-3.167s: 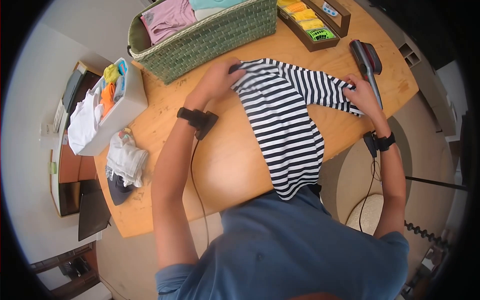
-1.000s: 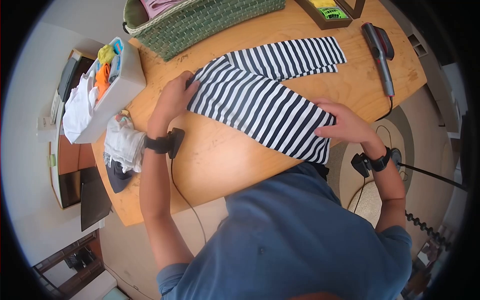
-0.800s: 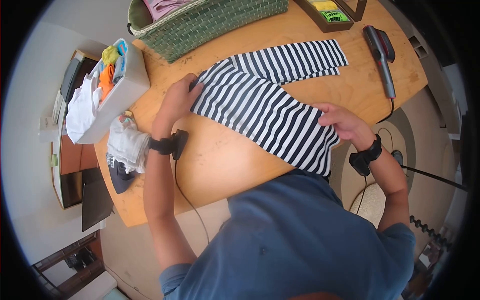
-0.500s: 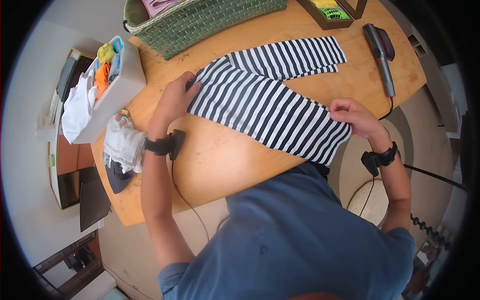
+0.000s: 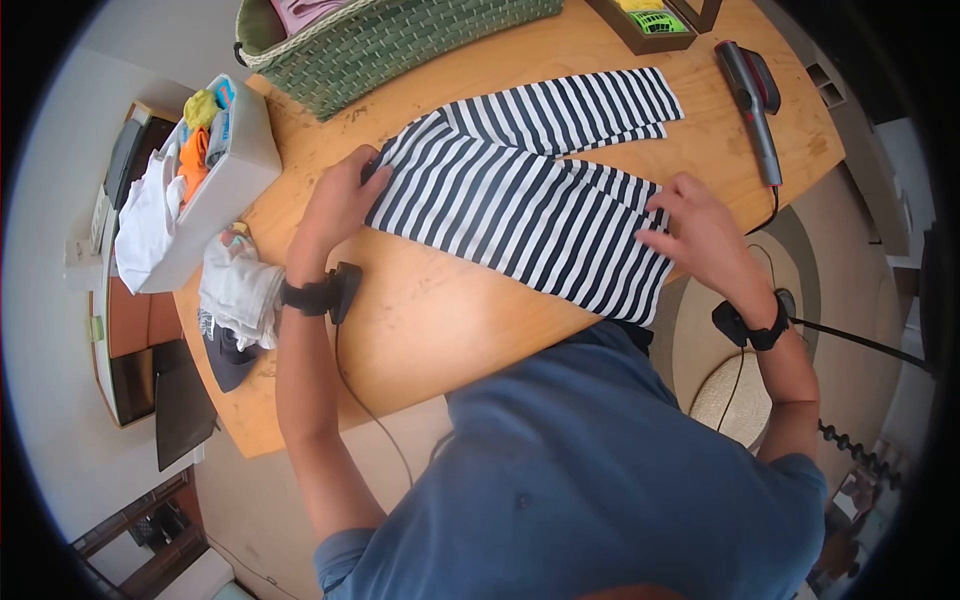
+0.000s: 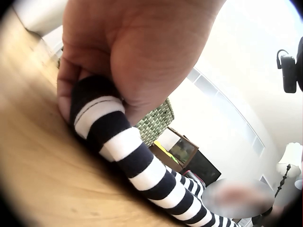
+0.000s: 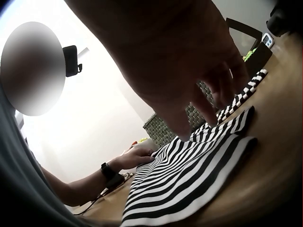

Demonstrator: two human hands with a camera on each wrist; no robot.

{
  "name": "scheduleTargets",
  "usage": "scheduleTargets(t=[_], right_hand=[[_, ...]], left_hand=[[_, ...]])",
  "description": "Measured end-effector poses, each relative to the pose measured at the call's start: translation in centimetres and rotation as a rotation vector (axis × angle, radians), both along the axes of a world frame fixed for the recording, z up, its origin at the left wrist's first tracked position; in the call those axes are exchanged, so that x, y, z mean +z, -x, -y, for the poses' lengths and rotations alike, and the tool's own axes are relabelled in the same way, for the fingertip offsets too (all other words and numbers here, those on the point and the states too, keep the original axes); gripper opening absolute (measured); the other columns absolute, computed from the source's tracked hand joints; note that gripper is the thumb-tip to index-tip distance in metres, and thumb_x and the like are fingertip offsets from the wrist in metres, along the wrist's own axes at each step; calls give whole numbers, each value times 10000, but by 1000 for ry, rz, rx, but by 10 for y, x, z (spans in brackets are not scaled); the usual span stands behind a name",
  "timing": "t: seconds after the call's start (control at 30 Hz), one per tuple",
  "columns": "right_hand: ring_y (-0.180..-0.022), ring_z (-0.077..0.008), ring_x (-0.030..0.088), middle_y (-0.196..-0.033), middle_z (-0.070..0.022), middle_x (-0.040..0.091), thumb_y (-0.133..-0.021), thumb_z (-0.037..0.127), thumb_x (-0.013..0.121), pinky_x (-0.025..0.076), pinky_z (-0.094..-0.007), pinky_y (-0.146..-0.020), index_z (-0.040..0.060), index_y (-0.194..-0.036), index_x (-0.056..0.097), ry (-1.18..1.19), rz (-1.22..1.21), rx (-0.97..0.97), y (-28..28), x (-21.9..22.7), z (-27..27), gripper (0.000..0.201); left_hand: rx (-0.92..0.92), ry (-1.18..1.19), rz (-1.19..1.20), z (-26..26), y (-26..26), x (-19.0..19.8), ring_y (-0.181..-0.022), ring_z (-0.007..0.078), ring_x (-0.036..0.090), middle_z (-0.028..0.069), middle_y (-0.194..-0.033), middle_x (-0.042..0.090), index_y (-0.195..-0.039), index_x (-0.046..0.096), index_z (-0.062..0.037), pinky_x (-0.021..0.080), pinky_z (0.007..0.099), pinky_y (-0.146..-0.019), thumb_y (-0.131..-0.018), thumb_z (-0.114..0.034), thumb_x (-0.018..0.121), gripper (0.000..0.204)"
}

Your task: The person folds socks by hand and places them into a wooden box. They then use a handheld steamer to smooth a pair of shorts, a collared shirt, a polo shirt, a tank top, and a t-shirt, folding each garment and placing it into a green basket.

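Observation:
A black-and-white striped long-sleeved shirt [image 5: 500,210] lies folded lengthwise on the wooden table, one sleeve [image 5: 570,110] stretched toward the back right. Its wide hem end reaches the table's front edge near the person's waist. My left hand [image 5: 340,200] pinches the shirt's dark-edged left end between thumb and fingers; in the left wrist view the cloth [image 6: 137,156] bunches there into a thick roll. My right hand [image 5: 705,235] is over the hem end with thumb and fingers spread apart. Seen from the right wrist, those fingertips [image 7: 180,135] are just above the stripes.
A green woven basket [image 5: 400,60] with clothes stands at the back. Left of it is a white bin [image 5: 240,160] of clothes, with a grey-white garment [image 5: 238,290] in front. A brown box [image 5: 650,38] and a corded handheld appliance [image 5: 750,110] are at the right.
The shirt has swung round, its hem end moving right, and the sleeve has been laid out and released. My right hand has just let go of the hem edge and spread its fingers.

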State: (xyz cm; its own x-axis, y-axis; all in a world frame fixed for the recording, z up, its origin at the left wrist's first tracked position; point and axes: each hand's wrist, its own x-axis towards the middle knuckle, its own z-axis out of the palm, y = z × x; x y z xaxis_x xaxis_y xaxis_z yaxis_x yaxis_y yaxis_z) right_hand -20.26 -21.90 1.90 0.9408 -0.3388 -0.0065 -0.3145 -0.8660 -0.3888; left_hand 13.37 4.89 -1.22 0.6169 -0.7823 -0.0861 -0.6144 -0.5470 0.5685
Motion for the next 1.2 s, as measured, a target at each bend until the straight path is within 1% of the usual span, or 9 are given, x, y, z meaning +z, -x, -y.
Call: scheduleTargets(t=[0.2,0.3,0.43,0.57,0.67,0.87,1.0,1.1,1.2], right_hand=[[-806,-240,560,-897,-77,539,-889,111,642,463,-349,-714,30,-885,525,-329,43,94,-2,-12,8,142],[-742,-168,523,-810,-45,500,-929,75,590,438,-311,-690,32,-920,463,-840,69,-117,-3,-11,13,134],[-810,-134,570,-831,-56,575,-942,72,582,463,-305,-728,28,-968,466,-583,70,-62,-17,-24,21,127],[-853,-276,645,-887,-155,635,-916,205,648,494,-347,-770,20,-1029,544,-230,-106,-14,-19,-18,28,241],[-896,-352,655,-920,-202,655,-891,306,678,501,-389,-758,-8,-1076,573,-339,-86,-244,-49,2,55,379],[-711,-160,593,-800,-87,608,-857,286,714,475,-305,-625,-32,-1036,589,158,42,-274,-99,-59,116,385],[-718,-157,550,-791,-62,565,-837,232,733,463,-298,-664,-23,-1056,595,-245,-53,-153,-114,-52,124,364],[-749,-114,534,-827,-9,569,-873,188,697,443,-258,-669,-5,-1042,595,-161,64,-23,-114,-56,128,276],[-683,-111,511,-805,-12,607,-886,203,683,410,-293,-589,59,-1063,579,-531,387,-92,-111,-57,121,251]], left_hand=[[23,136,-37,-7,6,2,-696,144,533,85,-754,587,-1001,589,24,459,303,-667,-967,-196,591,222],[67,166,-83,-8,7,4,-684,128,508,65,-740,564,-996,587,19,448,296,-650,-963,-190,593,211],[125,105,-131,-10,10,7,-692,126,517,61,-750,576,-984,587,16,445,292,-642,-945,-206,619,228],[99,30,-9,-16,5,-6,-722,145,557,71,-774,600,-977,594,16,467,308,-664,-903,-243,672,280],[128,63,41,-11,4,-3,-753,183,587,94,-815,613,-1036,621,15,490,326,-703,-867,-278,708,348],[150,42,210,-3,3,-11,-922,345,657,235,-1014,652,-1112,661,37,522,399,-821,-808,-286,745,451],[129,67,1,-1,5,-4,-910,340,638,217,-998,643,-1028,677,45,506,399,-810,-825,-233,716,346],[71,140,5,-4,1,-11,-900,329,636,213,-990,638,-1020,667,55,504,402,-794,-830,-208,706,327],[96,213,-135,-9,2,-12,-810,252,628,158,-892,652,-1042,647,34,502,359,-757,-853,-201,694,306]])
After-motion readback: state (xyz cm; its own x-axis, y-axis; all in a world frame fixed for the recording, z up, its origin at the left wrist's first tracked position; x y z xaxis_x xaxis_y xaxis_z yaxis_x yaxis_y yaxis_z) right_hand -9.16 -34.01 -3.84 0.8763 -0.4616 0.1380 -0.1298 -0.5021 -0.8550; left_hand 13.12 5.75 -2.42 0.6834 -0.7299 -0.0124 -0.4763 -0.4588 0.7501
